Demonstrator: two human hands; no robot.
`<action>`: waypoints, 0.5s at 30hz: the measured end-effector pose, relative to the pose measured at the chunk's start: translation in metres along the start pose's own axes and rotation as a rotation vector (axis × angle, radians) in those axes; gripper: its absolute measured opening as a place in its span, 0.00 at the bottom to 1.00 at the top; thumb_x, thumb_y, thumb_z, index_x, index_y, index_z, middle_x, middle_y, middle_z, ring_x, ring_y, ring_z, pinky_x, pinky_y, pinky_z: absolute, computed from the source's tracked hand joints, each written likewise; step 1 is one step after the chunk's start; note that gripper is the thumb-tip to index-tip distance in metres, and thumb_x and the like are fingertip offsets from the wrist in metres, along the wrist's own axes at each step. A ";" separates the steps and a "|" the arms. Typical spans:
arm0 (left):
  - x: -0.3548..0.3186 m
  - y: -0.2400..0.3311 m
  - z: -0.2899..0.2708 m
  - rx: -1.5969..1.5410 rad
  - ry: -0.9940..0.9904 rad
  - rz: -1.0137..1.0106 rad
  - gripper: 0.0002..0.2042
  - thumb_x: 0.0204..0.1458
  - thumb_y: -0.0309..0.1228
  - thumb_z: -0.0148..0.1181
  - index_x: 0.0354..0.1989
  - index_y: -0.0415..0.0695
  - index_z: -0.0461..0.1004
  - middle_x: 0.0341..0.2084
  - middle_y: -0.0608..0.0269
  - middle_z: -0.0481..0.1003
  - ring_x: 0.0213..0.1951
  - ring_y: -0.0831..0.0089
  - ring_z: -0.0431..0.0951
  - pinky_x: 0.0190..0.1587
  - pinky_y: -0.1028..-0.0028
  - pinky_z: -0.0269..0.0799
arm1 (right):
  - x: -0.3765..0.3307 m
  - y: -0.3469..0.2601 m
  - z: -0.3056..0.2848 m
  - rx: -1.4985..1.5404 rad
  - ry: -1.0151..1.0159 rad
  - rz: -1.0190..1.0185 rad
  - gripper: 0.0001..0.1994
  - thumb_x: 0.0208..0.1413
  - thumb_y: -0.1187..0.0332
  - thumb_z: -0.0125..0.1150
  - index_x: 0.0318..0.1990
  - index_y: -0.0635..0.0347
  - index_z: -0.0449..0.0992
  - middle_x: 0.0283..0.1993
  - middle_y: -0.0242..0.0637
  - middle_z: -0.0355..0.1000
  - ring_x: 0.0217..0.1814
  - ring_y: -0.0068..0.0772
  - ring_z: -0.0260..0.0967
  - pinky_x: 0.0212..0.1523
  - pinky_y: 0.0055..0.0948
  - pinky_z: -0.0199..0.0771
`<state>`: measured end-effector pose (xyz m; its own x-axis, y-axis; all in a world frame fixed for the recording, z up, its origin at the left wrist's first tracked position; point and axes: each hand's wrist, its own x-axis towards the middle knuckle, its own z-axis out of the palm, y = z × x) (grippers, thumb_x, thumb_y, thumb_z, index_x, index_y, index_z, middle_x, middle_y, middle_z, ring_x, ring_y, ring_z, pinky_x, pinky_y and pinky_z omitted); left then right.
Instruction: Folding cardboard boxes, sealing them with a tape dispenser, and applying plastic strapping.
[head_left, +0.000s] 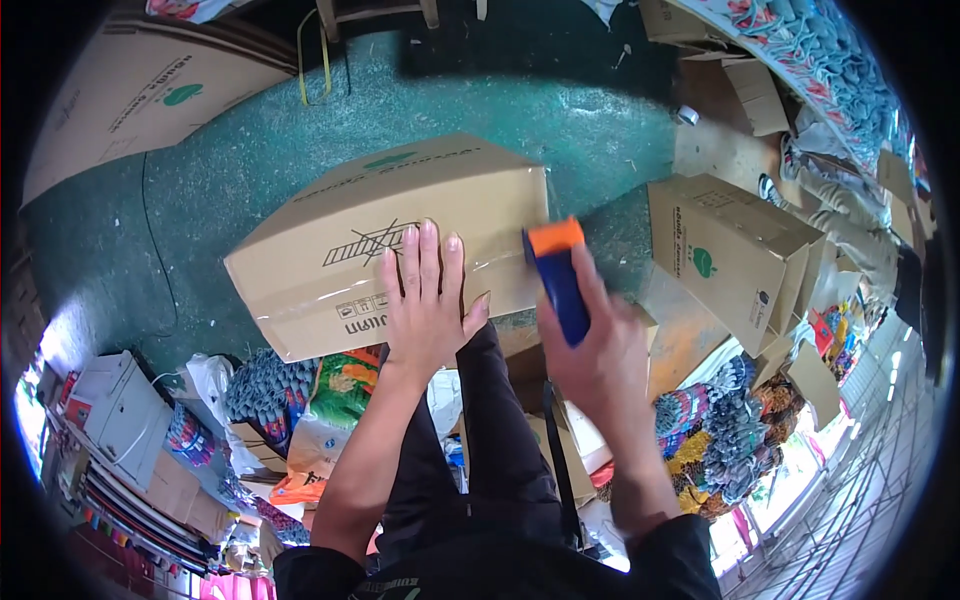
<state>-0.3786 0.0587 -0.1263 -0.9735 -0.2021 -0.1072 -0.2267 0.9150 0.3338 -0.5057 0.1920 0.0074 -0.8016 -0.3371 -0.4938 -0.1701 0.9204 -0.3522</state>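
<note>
A closed cardboard carton [300,275] stands on the green floor in front of my legs, with clear tape along its top and dark printing on it. My left hand [425,300] lies flat on its top face, fingers stretched out toward the far side. In my right hand [600,350] is a blue and orange tape dispenser [566,285], gripped by its body at the carton's right end. The hand is slightly blurred. Whether the dispenser touches the cardboard there, I cannot tell.
At the right stands another carton [715,250] with a green mark. A large cardboard sheet or box [150,110] is at the far left. Bundled textiles [715,430] lie to the lower right, near a person's legs [850,225]. A white cabinet [118,415] stands lower left. A roll of tape [688,115] rests on the floor.
</note>
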 end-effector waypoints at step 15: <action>0.013 -0.004 -0.010 -0.057 0.198 -0.008 0.29 0.55 0.39 0.58 0.62 0.36 0.65 0.64 0.41 0.62 0.67 0.45 0.59 0.68 0.49 0.49 | -0.073 0.086 0.118 0.289 -0.030 0.302 0.33 0.56 0.58 0.62 0.65 0.64 0.61 0.45 0.57 0.73 0.43 0.54 0.77 0.43 0.44 0.78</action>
<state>-0.3909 0.0486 -0.1197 -0.9573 -0.2792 0.0744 -0.2304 0.8930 0.3866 -0.3941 0.2728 -0.0802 -0.7732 -0.0699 -0.6303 0.2414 0.8866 -0.3945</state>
